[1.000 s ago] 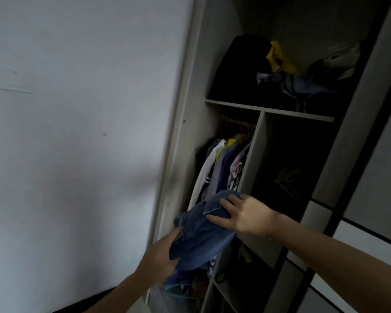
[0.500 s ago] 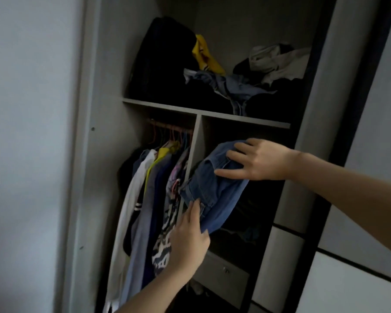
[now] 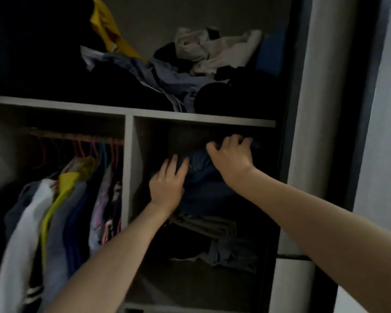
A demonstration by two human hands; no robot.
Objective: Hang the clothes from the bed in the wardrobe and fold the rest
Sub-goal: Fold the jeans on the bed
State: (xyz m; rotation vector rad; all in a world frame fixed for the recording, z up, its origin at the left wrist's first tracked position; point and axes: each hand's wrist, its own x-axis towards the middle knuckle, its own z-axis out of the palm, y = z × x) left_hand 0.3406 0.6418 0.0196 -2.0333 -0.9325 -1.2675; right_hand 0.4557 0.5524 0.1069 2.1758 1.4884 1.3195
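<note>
two hands on folded jeans (image 3: 203, 177) inside a wardrobe (image 3: 203, 122).
the jeans lie on a stack of folded clothes (image 3: 212, 224) in the right compartment; the left hand (image 3: 167, 184) presses them with straight fingers, while the right hand (image 3: 231, 157) has its fingers curled at their far edge, grip unclear in the dark.

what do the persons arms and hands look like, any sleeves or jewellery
The left forearm and right forearm are bare to the frame edge, with no sleeves in view. The left hand and right hand are ungloved; no watch, bracelet or ring shows, though the light is dim.
</note>
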